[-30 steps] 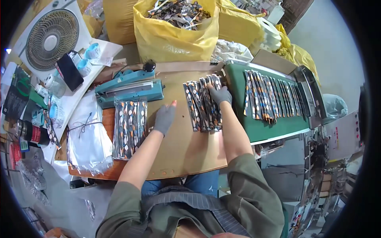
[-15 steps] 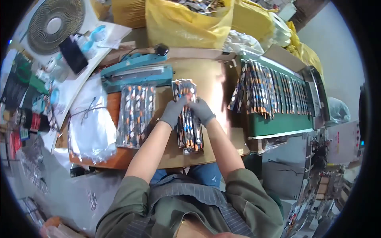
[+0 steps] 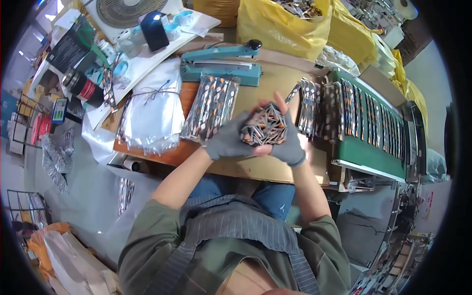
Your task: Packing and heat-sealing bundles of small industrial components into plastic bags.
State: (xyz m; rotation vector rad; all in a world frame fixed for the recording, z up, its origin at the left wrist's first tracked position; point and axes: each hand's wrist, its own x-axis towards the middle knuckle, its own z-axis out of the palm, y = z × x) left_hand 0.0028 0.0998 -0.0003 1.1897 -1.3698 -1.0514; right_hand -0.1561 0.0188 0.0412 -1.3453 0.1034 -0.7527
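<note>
Both gloved hands cup a thick bundle of narrow patterned strips (image 3: 265, 125), held on end above the table so that its many thin folded ends face up. My left hand (image 3: 227, 140) closes round the bundle's left side. On the opposite side, my right hand (image 3: 294, 145) wraps it, with bare fingertips showing past the grey glove. A flat pack of similar dark, orange and white strips (image 3: 212, 108) lies left of the bundle. To the right, more strips (image 3: 364, 115) lie in an overlapping row on a green conveyor belt (image 3: 371, 156).
A teal bag sealer (image 3: 246, 73) stands behind the flat pack. Clear plastic bags (image 3: 153, 118), tied with dark string, lie at the left. Beyond are a side table with a phone (image 3: 154, 32), a fan (image 3: 129, 11) and a dark flask (image 3: 81, 87). Yellow sacks (image 3: 282, 32) fill the back.
The bundle lay lengthwise on the table under my hands; now it is raised and turned end-up between them. The whole view has swung, so the table appears shifted right.
</note>
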